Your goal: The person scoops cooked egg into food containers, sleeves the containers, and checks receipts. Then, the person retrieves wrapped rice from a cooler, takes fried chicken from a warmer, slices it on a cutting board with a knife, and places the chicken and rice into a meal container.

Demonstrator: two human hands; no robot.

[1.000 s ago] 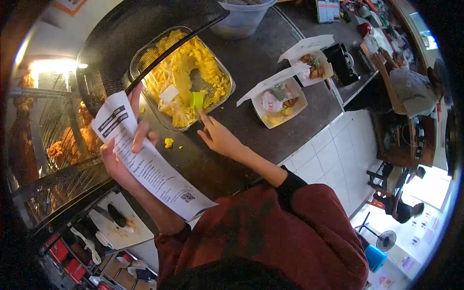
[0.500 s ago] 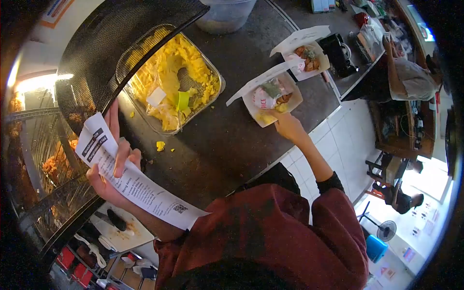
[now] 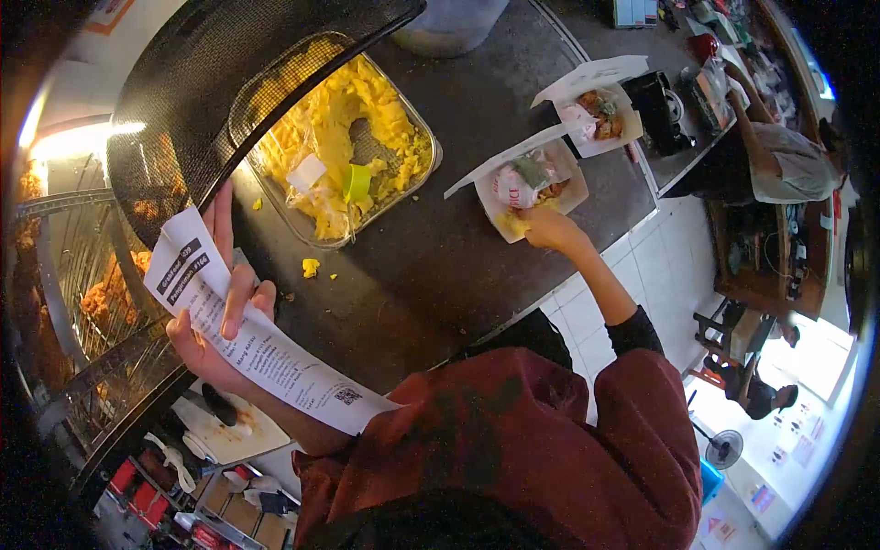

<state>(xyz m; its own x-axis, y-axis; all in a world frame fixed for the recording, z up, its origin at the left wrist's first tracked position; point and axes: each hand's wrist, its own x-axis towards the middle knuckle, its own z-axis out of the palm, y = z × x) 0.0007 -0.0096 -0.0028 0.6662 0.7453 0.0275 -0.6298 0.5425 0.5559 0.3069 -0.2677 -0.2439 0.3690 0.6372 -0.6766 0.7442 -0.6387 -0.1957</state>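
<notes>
My left hand (image 3: pixel 225 321) is closed on a long printed receipt (image 3: pixel 275 362), its upper fingers beside the rim of a black mesh cover (image 3: pixel 211 82). The cover hangs tilted over part of a clear tray (image 3: pixel 431 151) of yellow food, with a lime-green piece (image 3: pixel 357 182) lying in it. At the near edge of an open paper box (image 3: pixel 573 188), my right hand (image 3: pixel 555 231) has its fingers bent down by the yellow food; the fingertips and anything in them are hidden. That box also holds a printed packet (image 3: pixel 518 186) and brown pieces.
A second open food box (image 3: pixel 628 124) stands behind, beside a black device (image 3: pixel 660 115). A clear tub (image 3: pixel 449 27) is at the top. Fried food sits in a lit cabinet (image 3: pixel 69 266) at left. A co-worker (image 3: pixel 779 160) stands at the far counter.
My right hand has moved from the yellow food tray to the nearer box and stays there. My left hand, still with the receipt, has shifted slightly left and down in view.
</notes>
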